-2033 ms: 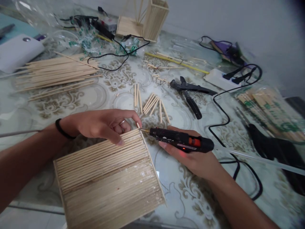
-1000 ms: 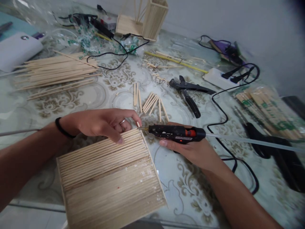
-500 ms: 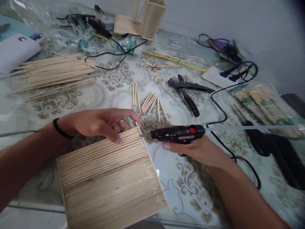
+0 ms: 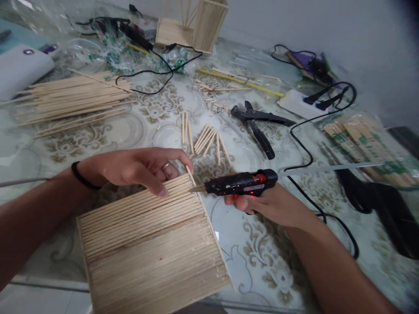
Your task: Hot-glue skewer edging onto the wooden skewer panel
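Note:
My left hand (image 4: 144, 171) grips the far edge of a panel of wooden sticks (image 4: 150, 253), its thumb on top and its fingers behind. The panel is tilted towards me at the table's near edge, with a thin stick along its right side and whitish glue spots there. In my right hand (image 4: 262, 203) is a black hot glue gun (image 4: 240, 182) with a red light and a glue stick (image 4: 334, 168) out of its back. The nozzle points left and meets the panel's upper right corner. Short cut sticks (image 4: 204, 139) lie just beyond.
A black cutter (image 4: 255, 120) lies behind the glue gun, near a white power strip (image 4: 303, 104). Long sticks (image 4: 78, 96) are piled at left, and bagged sticks (image 4: 366, 146) at right. A black cord (image 4: 304, 152) runs beside my right hand. A stick-built box (image 4: 209, 26) stands at the back.
The glue gun's nozzle has shifted slightly left and down along the panel's right edge, and its rear has tipped up a little. My left hand and the panel are nearly still.

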Demonstrator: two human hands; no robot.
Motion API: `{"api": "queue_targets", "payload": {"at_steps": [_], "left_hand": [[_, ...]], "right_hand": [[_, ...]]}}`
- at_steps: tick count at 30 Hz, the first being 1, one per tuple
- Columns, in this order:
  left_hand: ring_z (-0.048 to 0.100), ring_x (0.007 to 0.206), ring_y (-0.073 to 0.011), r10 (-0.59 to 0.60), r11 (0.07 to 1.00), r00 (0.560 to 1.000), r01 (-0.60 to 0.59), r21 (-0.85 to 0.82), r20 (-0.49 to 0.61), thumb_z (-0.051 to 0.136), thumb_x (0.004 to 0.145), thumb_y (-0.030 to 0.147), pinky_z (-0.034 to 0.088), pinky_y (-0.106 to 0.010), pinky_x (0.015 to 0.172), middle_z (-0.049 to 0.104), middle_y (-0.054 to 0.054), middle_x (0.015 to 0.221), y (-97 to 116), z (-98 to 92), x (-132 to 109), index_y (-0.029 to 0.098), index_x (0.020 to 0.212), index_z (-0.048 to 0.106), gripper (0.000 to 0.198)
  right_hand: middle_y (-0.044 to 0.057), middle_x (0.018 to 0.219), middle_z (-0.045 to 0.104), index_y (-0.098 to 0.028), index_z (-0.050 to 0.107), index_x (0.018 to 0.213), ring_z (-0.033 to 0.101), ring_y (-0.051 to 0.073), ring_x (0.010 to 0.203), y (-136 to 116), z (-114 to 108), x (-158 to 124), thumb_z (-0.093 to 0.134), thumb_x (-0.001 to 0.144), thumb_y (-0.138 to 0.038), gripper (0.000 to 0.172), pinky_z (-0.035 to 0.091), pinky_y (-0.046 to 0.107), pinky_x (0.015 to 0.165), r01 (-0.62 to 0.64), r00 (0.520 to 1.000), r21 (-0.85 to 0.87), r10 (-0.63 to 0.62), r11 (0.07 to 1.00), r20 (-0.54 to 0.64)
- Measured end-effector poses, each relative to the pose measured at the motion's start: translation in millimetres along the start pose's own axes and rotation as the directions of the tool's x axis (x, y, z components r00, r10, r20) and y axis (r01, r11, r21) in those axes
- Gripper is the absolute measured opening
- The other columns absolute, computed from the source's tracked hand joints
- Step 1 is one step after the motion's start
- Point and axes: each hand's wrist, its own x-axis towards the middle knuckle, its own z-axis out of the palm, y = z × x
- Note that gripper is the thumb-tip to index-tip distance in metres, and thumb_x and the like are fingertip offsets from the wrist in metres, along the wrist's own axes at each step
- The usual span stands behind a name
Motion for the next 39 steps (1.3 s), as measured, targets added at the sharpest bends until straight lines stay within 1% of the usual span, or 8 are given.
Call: {"api": "queue_targets", "payload": {"at_steps": [3,7,12,15,21,28,34,39], "left_hand": [[0.056,0.06,-0.0114,-0.016,0.999,1.0,0.016,0.027,-0.018,0.075,0.084,0.012,0.041,-0.019,0.054,0.069,0.002,0.08,0,-0.7,-1,0.025,0.131,0.057,0.052],[0.055,0.057,-0.01,-0.02,0.999,0.999,0.02,0.027,-0.026,0.075,0.085,0.013,0.04,-0.019,0.054,0.071,0.001,0.083,0,-1.6,-2,0.025,0.131,0.057,0.051],[0.054,0.058,-0.0109,-0.009,1.0,1.0,0.009,0.009,-0.018,0.076,0.084,0.011,0.039,-0.019,0.053,0.067,0.003,0.077,-1,-1.3,0,0.024,0.132,0.056,0.054],[0.053,0.057,-0.0114,0.001,1.0,1.0,-0.001,0.002,-0.012,0.075,0.084,0.011,0.038,-0.019,0.053,0.062,0.006,0.069,-1,-0.7,0,0.024,0.133,0.056,0.054],[0.06,0.063,-0.0127,-0.019,1.0,1.0,0.018,-0.015,-0.021,0.075,0.084,0.011,0.041,-0.02,0.056,0.069,0.003,0.079,-1,0.1,-1,0.025,0.133,0.056,0.054],[0.054,0.057,-0.0118,-0.011,1.0,1.0,0.011,0.001,-0.015,0.076,0.083,0.011,0.037,-0.02,0.053,0.061,0.006,0.07,0,-1.4,-1,0.026,0.131,0.06,0.052],[0.057,0.061,-0.0117,-0.029,1.0,0.999,0.029,0.008,-0.04,0.077,0.083,0.014,0.041,-0.021,0.055,0.072,0.0,0.088,0,-0.8,-2,0.027,0.13,0.06,0.053],[0.06,0.064,-0.0133,-0.043,0.999,0.998,0.043,-0.01,-0.041,0.079,0.082,0.015,0.045,-0.021,0.056,0.072,0.0,0.088,0,-1.0,-2,0.027,0.131,0.059,0.054]], "right_hand": [[0.002,0.066,0.068,-0.022,0.072,0.067,0.053,0.016,0.055,-2,-4,-1,0.086,0.073,-0.066,0.047,0.046,0.029,0.052,-0.017,1.0,-0.008,0.018,1.0,0.021],[0.002,0.065,0.07,-0.02,0.076,0.073,0.06,0.019,0.061,0,-10,-1,0.09,0.07,-0.06,0.042,0.05,0.031,0.056,-0.035,0.998,-0.015,0.036,0.999,0.049],[0.004,0.068,0.071,-0.02,0.075,0.072,0.06,0.019,0.062,3,-10,0,0.085,0.073,-0.069,0.051,0.051,0.032,0.061,0.007,0.999,0.006,-0.007,1.0,0.036],[0.004,0.073,0.071,-0.02,0.075,0.076,0.059,0.019,0.065,3,-6,0,0.086,0.073,-0.068,0.049,0.05,0.032,0.062,0.024,1.0,0.004,-0.024,1.0,-0.006],[0.004,0.068,0.07,-0.02,0.075,0.073,0.058,0.019,0.061,8,-8,-1,0.086,0.073,-0.068,0.049,0.047,0.031,0.055,-0.006,1.0,-0.008,0.005,1.0,-0.018],[0.001,0.068,0.068,-0.023,0.075,0.077,0.057,0.018,0.062,11,-6,0,0.083,0.073,-0.071,0.05,0.049,0.032,0.058,-0.007,1.0,0.008,0.007,1.0,-0.01],[0.001,0.068,0.069,-0.02,0.075,0.075,0.059,0.018,0.065,8,-9,0,0.088,0.071,-0.066,0.048,0.049,0.031,0.062,-0.016,0.999,-0.001,0.016,1.0,0.029],[0.0,0.068,0.069,-0.02,0.076,0.074,0.059,0.018,0.064,7,-11,-2,0.09,0.069,-0.064,0.046,0.047,0.031,0.059,-0.038,0.997,0.002,0.038,0.999,0.072]]}}
